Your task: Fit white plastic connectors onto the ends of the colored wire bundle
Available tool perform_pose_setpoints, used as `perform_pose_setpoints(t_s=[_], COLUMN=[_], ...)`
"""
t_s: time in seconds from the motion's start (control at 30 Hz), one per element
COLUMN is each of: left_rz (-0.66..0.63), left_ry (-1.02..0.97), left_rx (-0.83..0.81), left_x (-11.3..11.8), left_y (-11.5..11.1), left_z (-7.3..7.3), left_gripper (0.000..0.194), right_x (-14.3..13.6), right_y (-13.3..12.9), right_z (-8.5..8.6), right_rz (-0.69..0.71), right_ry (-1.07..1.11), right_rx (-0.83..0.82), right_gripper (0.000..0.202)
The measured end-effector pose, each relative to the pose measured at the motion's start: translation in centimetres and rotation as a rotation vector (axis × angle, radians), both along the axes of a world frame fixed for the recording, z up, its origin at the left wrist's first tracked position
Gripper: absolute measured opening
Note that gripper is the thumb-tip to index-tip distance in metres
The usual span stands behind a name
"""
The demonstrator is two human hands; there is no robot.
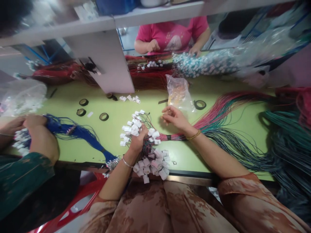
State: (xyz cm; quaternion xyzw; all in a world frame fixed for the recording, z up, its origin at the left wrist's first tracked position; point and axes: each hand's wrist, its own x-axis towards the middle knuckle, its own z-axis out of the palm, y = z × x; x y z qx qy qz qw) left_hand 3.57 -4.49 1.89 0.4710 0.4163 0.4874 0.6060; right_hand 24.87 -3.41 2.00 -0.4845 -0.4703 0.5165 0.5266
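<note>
My left hand (pixel 139 137) is closed around a bundle of thin wires with white connectors (pixel 135 127) at their ends, near the table's front edge. More white connectors (pixel 154 165) hang in a cluster just below that hand. From there the pink, green and dark wires (pixel 211 121) run right, wrapped with black tape (pixel 169 137) near my hands. My right hand (pixel 173 117) is raised over the wires, fingers bent and thumb near the fingertips; whether it holds something small is unclear. Behind it lies a clear plastic bag (pixel 179 92) with yellowish pieces.
Black tape rolls (pixel 104 116) lie on the green table (pixel 111 132); another roll (pixel 200 104) is at right. Loose white connectors (pixel 130 98) lie near the divider (pixel 102 61). At left, a person's hands (pixel 35 121) hold blue wires (pixel 80 131). A person in pink (pixel 172 37) works opposite.
</note>
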Motion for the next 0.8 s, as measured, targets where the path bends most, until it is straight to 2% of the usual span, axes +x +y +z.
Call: perform_pose_setpoints(t_s=[0.1,0.23,0.33,0.5,0.6,0.7,0.8], left_rz=[-0.152,-0.118,-0.143,-0.132,-0.131,-0.145,-0.145], left_ry=[-0.119,-0.056,-0.013,-0.044,-0.085,-0.090,-0.078], left_rx=[-0.064,-0.007,0.016,-0.014,-0.022,-0.009,0.013], left_x=[-0.3,-0.6,-0.8,-1.0,-1.0,-1.0,-1.0], left_y=[0.1,0.1,0.1,0.3,0.4,0.4,0.3], left_z=[0.3,0.4,0.1,-0.6,-0.9,-1.0,-1.2], left_gripper=[0.033,0.021,0.030,0.041,0.039,0.031,0.029], right_x=[-1.6,-3.2,-3.9,-4.1,-4.2,-4.5,-5.0], right_y=[-0.6,-1.0,-1.0,-1.4,-2.0,-2.6,-3.1], right_z=[1.7,3.2,3.6,3.7,3.6,3.6,3.8], right_rz=[0.108,0.228,0.228,0.228,0.248,0.136,0.031], right_ry=[0.224,0.356,0.340,0.126,-0.026,-0.259,-0.480], right_rx=[-0.048,-0.111,-0.085,0.005,0.078,0.295,0.558], right_gripper=[0.031,0.032,0.031,0.024,0.016,0.009,0.013])
